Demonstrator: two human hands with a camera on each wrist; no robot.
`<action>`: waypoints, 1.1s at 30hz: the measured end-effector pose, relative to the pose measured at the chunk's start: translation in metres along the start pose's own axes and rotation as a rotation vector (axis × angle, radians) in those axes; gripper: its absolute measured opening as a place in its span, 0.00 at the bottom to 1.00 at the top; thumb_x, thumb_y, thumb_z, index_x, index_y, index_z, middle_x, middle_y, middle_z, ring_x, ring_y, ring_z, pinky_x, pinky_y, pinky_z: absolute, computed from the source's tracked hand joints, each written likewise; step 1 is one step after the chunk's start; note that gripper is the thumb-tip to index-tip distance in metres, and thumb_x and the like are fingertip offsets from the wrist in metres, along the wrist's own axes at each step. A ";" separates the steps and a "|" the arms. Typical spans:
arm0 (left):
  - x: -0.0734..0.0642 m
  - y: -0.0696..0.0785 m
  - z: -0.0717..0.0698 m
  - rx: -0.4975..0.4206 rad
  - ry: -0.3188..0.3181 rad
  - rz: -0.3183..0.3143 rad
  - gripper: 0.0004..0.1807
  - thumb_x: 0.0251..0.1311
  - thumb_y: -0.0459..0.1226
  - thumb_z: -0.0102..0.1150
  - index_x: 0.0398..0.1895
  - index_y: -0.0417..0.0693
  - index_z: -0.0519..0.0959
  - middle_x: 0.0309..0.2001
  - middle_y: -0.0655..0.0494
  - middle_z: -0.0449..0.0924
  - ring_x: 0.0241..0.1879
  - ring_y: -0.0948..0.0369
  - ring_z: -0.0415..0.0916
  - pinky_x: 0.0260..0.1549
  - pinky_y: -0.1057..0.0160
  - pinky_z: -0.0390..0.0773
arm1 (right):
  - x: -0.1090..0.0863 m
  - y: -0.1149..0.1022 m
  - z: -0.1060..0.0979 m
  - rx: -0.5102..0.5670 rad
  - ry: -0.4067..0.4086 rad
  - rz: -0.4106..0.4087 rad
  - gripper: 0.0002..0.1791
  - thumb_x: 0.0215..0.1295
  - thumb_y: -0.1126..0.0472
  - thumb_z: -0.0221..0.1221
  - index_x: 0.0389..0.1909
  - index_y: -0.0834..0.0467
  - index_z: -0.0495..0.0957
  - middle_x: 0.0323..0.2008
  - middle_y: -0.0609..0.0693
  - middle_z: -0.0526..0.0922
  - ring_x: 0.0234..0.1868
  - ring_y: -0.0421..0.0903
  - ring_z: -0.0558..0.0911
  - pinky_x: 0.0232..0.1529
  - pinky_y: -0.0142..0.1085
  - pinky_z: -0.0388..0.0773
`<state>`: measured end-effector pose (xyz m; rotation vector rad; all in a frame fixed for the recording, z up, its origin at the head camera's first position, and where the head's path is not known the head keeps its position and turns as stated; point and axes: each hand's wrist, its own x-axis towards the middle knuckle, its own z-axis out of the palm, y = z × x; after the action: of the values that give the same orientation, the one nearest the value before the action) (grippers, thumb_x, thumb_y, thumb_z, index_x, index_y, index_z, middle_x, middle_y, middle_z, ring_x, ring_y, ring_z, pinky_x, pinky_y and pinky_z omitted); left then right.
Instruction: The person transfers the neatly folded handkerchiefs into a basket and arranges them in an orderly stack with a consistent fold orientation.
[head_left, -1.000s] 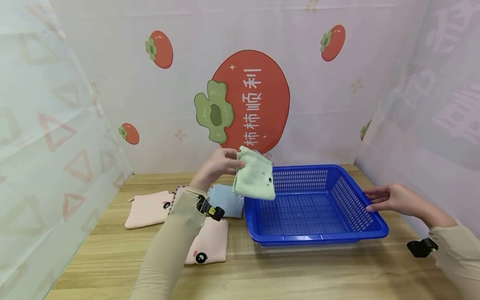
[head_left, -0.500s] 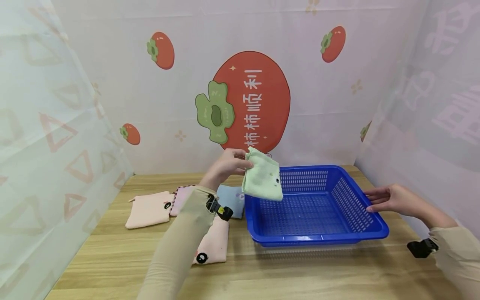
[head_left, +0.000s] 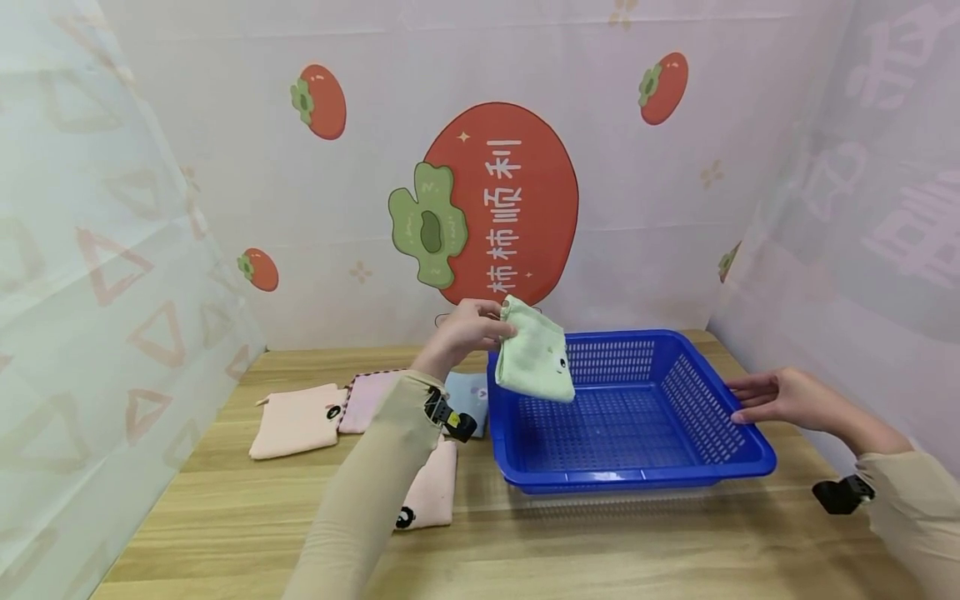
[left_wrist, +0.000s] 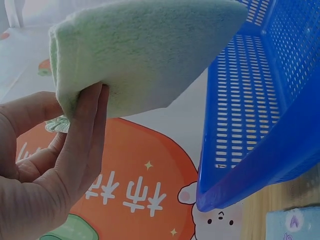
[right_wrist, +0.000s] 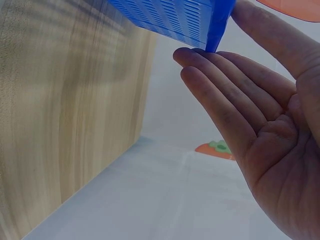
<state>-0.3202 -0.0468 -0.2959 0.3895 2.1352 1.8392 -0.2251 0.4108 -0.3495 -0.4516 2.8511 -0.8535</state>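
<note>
Four towels [head_left: 300,421] are left on the wooden table [head_left: 525,542], with one light-green towel [head_left: 534,354] lifted, pinched by the left hand [head_left: 471,332] near the blue plastic basket [head_left: 637,478], whose rim the right hand [head_left: 791,400] grips.

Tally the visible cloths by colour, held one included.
Green cloth: 1
Pink cloths: 2
Lilac cloth: 1
Blue cloth: 1
Total: 5
</note>
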 end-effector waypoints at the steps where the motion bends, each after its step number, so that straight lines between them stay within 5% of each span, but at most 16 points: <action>1: 0.001 -0.001 0.000 -0.004 -0.001 -0.005 0.11 0.55 0.28 0.63 0.41 0.36 0.76 0.34 0.51 0.77 0.30 0.61 0.78 0.39 0.59 0.83 | 0.000 -0.001 0.000 0.001 0.001 -0.001 0.33 0.56 0.54 0.66 0.56 0.73 0.72 0.49 0.68 0.80 0.38 0.33 0.84 0.35 0.29 0.81; 10: 0.010 -0.002 0.006 -0.032 -0.006 -0.056 0.17 0.55 0.29 0.63 0.48 0.36 0.74 0.37 0.51 0.76 0.30 0.61 0.78 0.42 0.59 0.82 | 0.000 -0.001 -0.001 0.004 0.002 0.001 0.33 0.56 0.54 0.66 0.56 0.73 0.72 0.48 0.68 0.80 0.38 0.33 0.84 0.35 0.29 0.81; 24: 0.027 -0.003 0.021 -0.045 -0.035 -0.087 0.10 0.53 0.26 0.62 0.36 0.39 0.73 0.34 0.52 0.75 0.28 0.60 0.79 0.41 0.58 0.82 | 0.001 0.000 -0.001 0.008 0.004 -0.005 0.34 0.56 0.54 0.66 0.56 0.74 0.71 0.48 0.68 0.80 0.38 0.33 0.84 0.35 0.28 0.81; 29: 0.028 -0.002 0.028 -0.012 -0.045 -0.093 0.16 0.53 0.26 0.63 0.47 0.34 0.75 0.46 0.49 0.75 0.30 0.60 0.79 0.44 0.56 0.82 | 0.001 0.001 -0.001 0.010 0.001 0.000 0.34 0.56 0.54 0.66 0.57 0.74 0.71 0.48 0.68 0.80 0.38 0.33 0.84 0.35 0.28 0.81; 33: 0.029 -0.002 0.036 -0.006 -0.057 -0.101 0.21 0.54 0.27 0.63 0.52 0.32 0.74 0.57 0.48 0.66 0.34 0.57 0.79 0.45 0.56 0.81 | 0.001 0.001 -0.001 0.009 -0.002 0.005 0.34 0.56 0.54 0.66 0.57 0.73 0.71 0.49 0.68 0.80 0.38 0.33 0.84 0.35 0.29 0.81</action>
<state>-0.3327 -0.0032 -0.3046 0.3220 2.0717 1.7576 -0.2266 0.4120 -0.3495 -0.4441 2.8438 -0.8640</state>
